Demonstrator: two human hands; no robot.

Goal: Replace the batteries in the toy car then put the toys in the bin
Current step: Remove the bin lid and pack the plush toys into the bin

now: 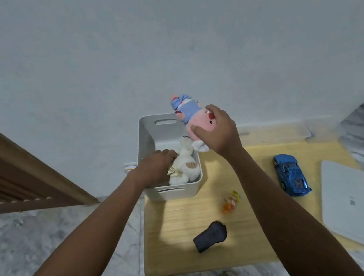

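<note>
I have the pink plush (193, 119) in my right hand (218, 131), fingers and thumb curled round its lower body, and it hangs above the far right corner of the white bin (148, 142), not yet inside. To do this step well I judge I should bring it in over the bin's open middle, lower it until it rests on what lies there, and only then loosen my fingers (a toy let go at the rim could tip out onto the table). The plush sticks out up and to the left of my grip, its blue-clothed end furthest from my palm, so that end should go in first, toward the bin's far wall.

My left hand (157, 166) is down inside the bin at its left side, resting against the cream plush (185, 167) that already lies there; I cannot tell whether my fingers grip it or merely press it aside. Pressing it toward the near wall would make room.

The blue toy car (291, 175) lies on the wooden table (186, 217), well to the right of the bin. The small orange figure (231, 201) sits nearer, right of the bin's near corner, and the dark remote (210, 236) lies further toward me. A white flat box (352, 204) lies beyond the car.
</note>
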